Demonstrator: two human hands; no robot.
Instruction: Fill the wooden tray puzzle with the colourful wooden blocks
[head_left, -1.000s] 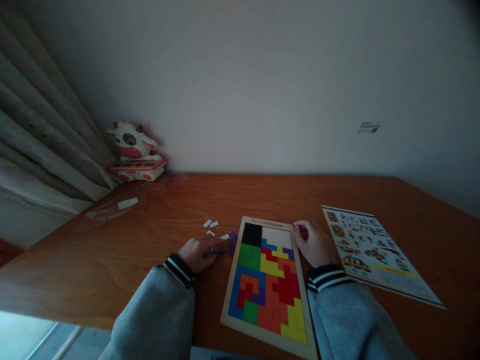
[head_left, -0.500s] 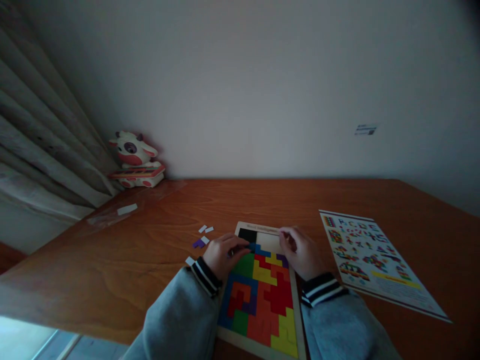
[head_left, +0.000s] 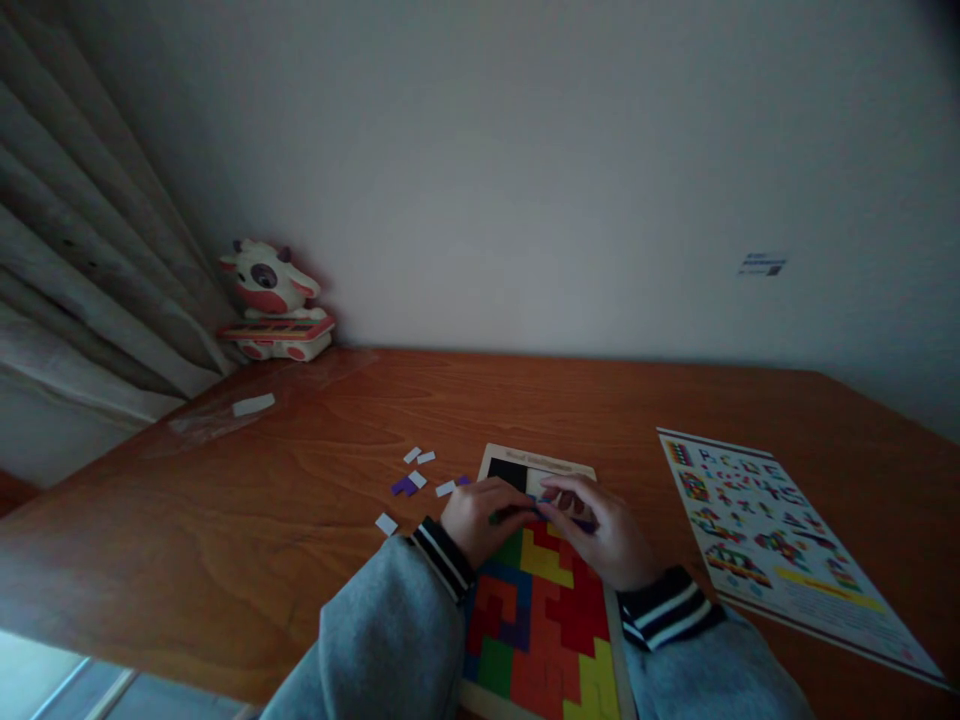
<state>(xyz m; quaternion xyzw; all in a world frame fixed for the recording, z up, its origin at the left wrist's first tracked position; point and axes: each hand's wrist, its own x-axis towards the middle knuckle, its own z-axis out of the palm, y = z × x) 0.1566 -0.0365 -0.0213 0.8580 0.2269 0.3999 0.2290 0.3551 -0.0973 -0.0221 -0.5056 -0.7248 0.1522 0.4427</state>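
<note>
A wooden puzzle board (head_left: 541, 461) lies on the table, mostly covered by red, yellow, green, blue and purple block pieces, with a black area and a white piece near its top edge. Over the upper part of the board, my left hand (head_left: 491, 515) has its thumb and fingertips closed together around something small, partly hidden. My right hand (head_left: 600, 525) meets it fingertip to fingertip beside a small blue bit, its fingers curled in a pinch. What exactly each hand grips is too small and dark to tell.
Left of the board lie several small white pieces (head_left: 386, 524) and a purple piece (head_left: 403, 486). A printed pattern sheet (head_left: 780, 540) is on the right. At the back left sits a cow toy (head_left: 277, 300) with a keyboard, near a curtain (head_left: 90, 250) and a white strip (head_left: 253, 405).
My right hand has moved left to meet my left hand above the board. The view has shifted slightly. White and purple pieces left of the board, formerly behind my left hand, now show.
</note>
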